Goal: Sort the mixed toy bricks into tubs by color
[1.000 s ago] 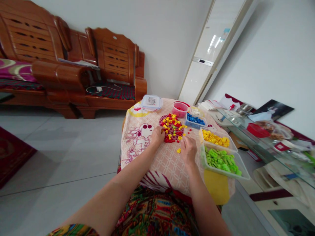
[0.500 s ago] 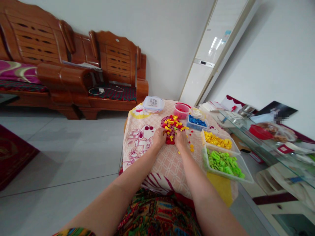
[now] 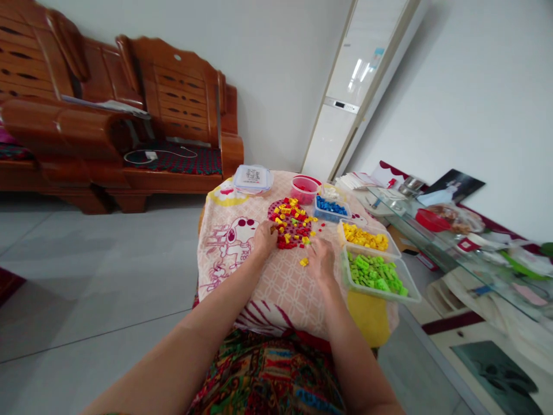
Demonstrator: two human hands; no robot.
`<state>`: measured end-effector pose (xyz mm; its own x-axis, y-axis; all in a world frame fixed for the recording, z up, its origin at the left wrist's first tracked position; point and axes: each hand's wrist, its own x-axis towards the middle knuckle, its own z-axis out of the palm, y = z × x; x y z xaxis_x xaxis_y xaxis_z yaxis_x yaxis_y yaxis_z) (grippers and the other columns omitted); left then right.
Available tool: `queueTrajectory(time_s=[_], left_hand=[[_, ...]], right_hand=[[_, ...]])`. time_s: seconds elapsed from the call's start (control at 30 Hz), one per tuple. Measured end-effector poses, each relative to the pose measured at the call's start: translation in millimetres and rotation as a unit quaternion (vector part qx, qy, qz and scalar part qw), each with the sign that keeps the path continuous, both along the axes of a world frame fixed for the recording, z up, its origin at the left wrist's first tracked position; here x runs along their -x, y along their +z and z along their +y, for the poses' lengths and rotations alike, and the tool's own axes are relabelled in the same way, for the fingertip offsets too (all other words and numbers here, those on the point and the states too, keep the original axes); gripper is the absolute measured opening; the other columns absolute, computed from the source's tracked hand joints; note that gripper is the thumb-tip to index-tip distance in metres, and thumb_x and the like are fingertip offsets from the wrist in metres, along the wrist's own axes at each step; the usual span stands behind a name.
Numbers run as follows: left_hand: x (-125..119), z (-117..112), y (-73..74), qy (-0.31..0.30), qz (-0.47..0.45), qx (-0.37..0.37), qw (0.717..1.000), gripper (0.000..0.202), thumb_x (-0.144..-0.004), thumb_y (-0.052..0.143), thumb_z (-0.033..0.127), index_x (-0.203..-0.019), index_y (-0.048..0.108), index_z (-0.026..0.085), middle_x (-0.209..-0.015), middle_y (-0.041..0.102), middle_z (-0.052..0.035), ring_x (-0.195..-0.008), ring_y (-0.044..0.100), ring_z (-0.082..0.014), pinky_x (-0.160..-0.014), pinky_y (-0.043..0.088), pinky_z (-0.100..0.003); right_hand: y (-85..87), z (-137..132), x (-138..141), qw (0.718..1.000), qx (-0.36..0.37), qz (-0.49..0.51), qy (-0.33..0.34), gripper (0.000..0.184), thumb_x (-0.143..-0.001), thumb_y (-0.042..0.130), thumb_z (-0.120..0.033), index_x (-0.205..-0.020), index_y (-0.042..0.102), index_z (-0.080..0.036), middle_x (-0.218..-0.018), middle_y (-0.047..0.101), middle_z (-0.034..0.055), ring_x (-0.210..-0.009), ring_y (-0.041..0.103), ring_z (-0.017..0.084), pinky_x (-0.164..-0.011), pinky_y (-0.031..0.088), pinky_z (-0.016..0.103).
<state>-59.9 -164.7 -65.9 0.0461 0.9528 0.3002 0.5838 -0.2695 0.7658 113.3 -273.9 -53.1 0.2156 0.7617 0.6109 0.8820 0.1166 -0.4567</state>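
Note:
A pile of small red, yellow and green bricks [image 3: 291, 223] lies on a cloth-covered table [image 3: 242, 230]. My left hand [image 3: 264, 236] rests at the pile's near left edge, fingers curled against the bricks. My right hand [image 3: 320, 256] lies on the cloth just right of the pile, fingers bent down, close to a few loose yellow bricks [image 3: 304, 261]. What either hand holds, if anything, is hidden.
Clear boxes line the table's right side: green bricks [image 3: 377, 275], yellow bricks [image 3: 365, 237], blue bricks [image 3: 330, 207], and a red tub [image 3: 304, 189]. A lidded box [image 3: 253, 177] sits at the back. A wooden bench [image 3: 129, 132] stands left; a glass shelf [image 3: 449, 230] stands right.
My right hand drew back from the pile's near edge to the cloth on its right, beside the loose yellow bricks. The left hand stayed at the pile. The view shifted slightly.

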Motion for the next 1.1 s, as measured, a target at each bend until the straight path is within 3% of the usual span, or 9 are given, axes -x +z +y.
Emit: queueTrajectory(time_s=[0.2, 0.3, 0.4, 0.53, 0.7, 0.9, 1.1], left_hand=[[1.4, -0.4, -1.4, -0.001, 0.006, 0.000, 1.000, 0.032, -0.083, 0.056, 0.015, -0.109, 0.074, 0.019, -0.113, 0.073, -0.0086, -0.102, 0.067, -0.0214, -0.090, 0.054, -0.031], [2.6, -0.9, -0.7, -0.007, 0.010, 0.000, 1.000, 0.032, -0.085, 0.055, 0.017, -0.110, 0.074, 0.018, -0.114, 0.073, -0.0085, -0.101, 0.067, -0.0207, -0.091, 0.054, -0.030], [1.7, -1.3, 1.7, 0.001, 0.013, 0.005, 1.000, 0.031, -0.084, 0.055, 0.014, -0.109, 0.074, 0.018, -0.114, 0.073, -0.0082, -0.103, 0.066, -0.0202, -0.094, 0.052, -0.030], [0.9, -1.5, 4.0, -0.004, 0.016, 0.010, 1.000, 0.031, -0.083, 0.055, 0.011, -0.106, 0.074, 0.018, -0.114, 0.073, -0.0087, -0.107, 0.066, -0.0210, -0.098, 0.051, -0.032], [2.1, -2.0, 2.0, -0.011, 0.010, -0.001, 1.000, 0.032, -0.081, 0.055, 0.008, -0.105, 0.074, 0.018, -0.115, 0.072, -0.0097, -0.111, 0.064, -0.0227, -0.103, 0.048, -0.035], [2.2, -1.2, -0.6, -0.015, -0.002, -0.014, 1.000, 0.031, -0.080, 0.056, 0.007, -0.103, 0.074, 0.017, -0.112, 0.072, -0.0107, -0.111, 0.065, -0.0232, -0.105, 0.048, -0.036], [3.6, -0.8, -2.6, -0.032, 0.000, -0.027, 0.999, 0.031, -0.080, 0.055, 0.006, -0.102, 0.074, 0.016, -0.110, 0.072, -0.0106, -0.108, 0.065, -0.0226, -0.102, 0.050, -0.037]], right_hand=[[15.7, -54.9, -58.6, 0.992, -0.070, -0.005, -0.109, 0.019, -0.085, 0.052, -0.027, -0.090, 0.069, -0.020, -0.099, 0.074, 0.0114, -0.096, 0.064, 0.027, -0.092, 0.048, 0.042], [22.7, -63.7, -79.0, 0.979, -0.098, -0.017, -0.176, 0.021, -0.084, 0.052, -0.026, -0.093, 0.069, -0.018, -0.099, 0.073, 0.0136, -0.096, 0.064, 0.029, -0.094, 0.047, 0.045], [23.6, -59.1, -75.0, 0.979, -0.093, -0.018, -0.180, 0.026, -0.084, 0.051, -0.025, -0.099, 0.070, -0.017, -0.103, 0.073, 0.0153, -0.099, 0.063, 0.030, -0.096, 0.046, 0.046], [18.0, -32.0, -42.6, 0.994, -0.057, -0.009, -0.089, 0.031, -0.086, 0.048, -0.024, -0.105, 0.071, -0.018, -0.107, 0.072, 0.0141, -0.103, 0.062, 0.028, -0.097, 0.047, 0.044], [15.2, 26.5, -4.1, 1.000, 0.013, -0.023, 0.001, 0.036, -0.088, 0.048, -0.020, -0.116, 0.070, -0.016, -0.115, 0.072, 0.0148, -0.109, 0.063, 0.027, -0.100, 0.047, 0.041], [16.0, 95.8, 15.0, 0.979, 0.171, -0.111, 0.004, 0.035, -0.093, 0.049, -0.016, -0.120, 0.070, -0.011, -0.116, 0.072, 0.0180, -0.108, 0.066, 0.027, -0.098, 0.047, 0.037], [0.1, 127.3, 16.1, 0.968, 0.203, -0.145, 0.025, 0.040, -0.088, 0.050, -0.005, -0.122, 0.070, -0.013, -0.115, 0.072, 0.0161, -0.107, 0.066, 0.024, -0.099, 0.046, 0.035]])
